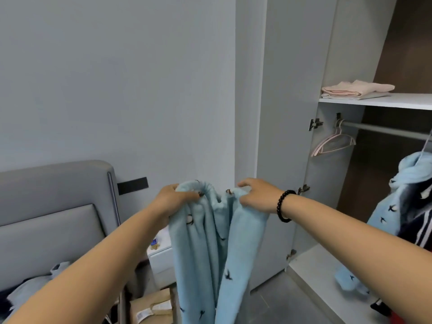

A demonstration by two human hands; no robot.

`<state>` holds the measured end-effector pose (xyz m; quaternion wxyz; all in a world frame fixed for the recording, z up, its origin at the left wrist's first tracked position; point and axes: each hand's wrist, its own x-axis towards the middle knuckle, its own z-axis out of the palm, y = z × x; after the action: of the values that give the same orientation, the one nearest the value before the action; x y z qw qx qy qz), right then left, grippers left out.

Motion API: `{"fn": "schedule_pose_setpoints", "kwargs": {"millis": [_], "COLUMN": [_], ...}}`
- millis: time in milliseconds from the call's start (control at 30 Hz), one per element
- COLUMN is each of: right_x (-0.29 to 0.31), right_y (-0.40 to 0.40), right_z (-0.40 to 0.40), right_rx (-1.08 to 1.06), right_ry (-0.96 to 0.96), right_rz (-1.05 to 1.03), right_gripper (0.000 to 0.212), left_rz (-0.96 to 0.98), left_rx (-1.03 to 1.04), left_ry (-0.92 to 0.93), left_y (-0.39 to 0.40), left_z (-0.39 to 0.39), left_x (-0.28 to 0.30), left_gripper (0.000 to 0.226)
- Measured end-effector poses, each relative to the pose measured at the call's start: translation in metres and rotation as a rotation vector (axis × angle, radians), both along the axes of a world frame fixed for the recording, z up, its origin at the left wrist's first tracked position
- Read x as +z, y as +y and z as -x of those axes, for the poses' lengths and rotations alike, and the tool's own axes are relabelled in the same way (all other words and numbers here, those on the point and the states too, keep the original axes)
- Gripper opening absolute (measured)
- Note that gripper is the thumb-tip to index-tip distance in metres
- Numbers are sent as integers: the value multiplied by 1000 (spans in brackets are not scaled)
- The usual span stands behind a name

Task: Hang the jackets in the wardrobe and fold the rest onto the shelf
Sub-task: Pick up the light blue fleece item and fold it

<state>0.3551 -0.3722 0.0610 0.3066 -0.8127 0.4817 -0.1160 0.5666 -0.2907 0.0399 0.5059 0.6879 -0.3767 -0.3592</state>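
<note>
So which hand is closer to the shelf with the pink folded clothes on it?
The right hand. It grips the blue fleece pants on the wardrobe side, nearer the shelf up at right. The left hand grips the waistband on the bed side.

We see an evenly lit room under soft, diffuse light, with no glare and no hard shadows on the pale wall (117,78). The wardrobe (397,206) interior falls noticeably darker, its brown back panel dim below the shelf (378,101). Wide-angle distortion bends straight lines toward the edges; the wardrobe door (285,136) leans visibly. Detail is soft overall, with slight blur on the fleece garment (210,242) and smeared compression texture at the corners.
</note>
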Motion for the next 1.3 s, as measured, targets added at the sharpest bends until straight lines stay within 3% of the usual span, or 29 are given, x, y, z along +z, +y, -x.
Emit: {"fn": "schedule_pose_setpoints", "kwargs": {"millis": [100,167,300,400,500,600,800,967,1067,1200,1300], "right_x": [1,1,-2,0,6,11,33,37,36,43,40], "right_y": [-13,-17,-19,-13,-6,1,38,50,56,68,72], "right_z": [25,42,57,52,48,41,23,26,34,52,67], "right_rx": [35,-13,2,65,149,338,515,402,417,347,313], "right_ry": [317,430,497,404,111,-156,-535,-689,-570,-421,-207], "right_rz": [240,279,531,776,889,1063,813,557,479,371,216], "right_gripper": [9,25,28,21,12,19,7,12,15,35,13], "left_rz": [-26,-14,-41,83,268,382,553,468,440,410,390], "left_rx": [-72,-175,-414,-532,-612,-597,-600,-656,-585,-489,-359], "left_ry": [-297,-405,-660,-681,-743,-774,-634,-447,-443,-405,-400], "left_y": [12,18,27,34,38,39,42,43,40,30,20], "left_z": [-29,-47,-54,-35,-9,10,36,45,52,59,64], "left_x": [4,4,8,13,23,31,46,47,37,25,21], "left_gripper": [25,26,33,39,49,52,30,25,24,24,15]}}
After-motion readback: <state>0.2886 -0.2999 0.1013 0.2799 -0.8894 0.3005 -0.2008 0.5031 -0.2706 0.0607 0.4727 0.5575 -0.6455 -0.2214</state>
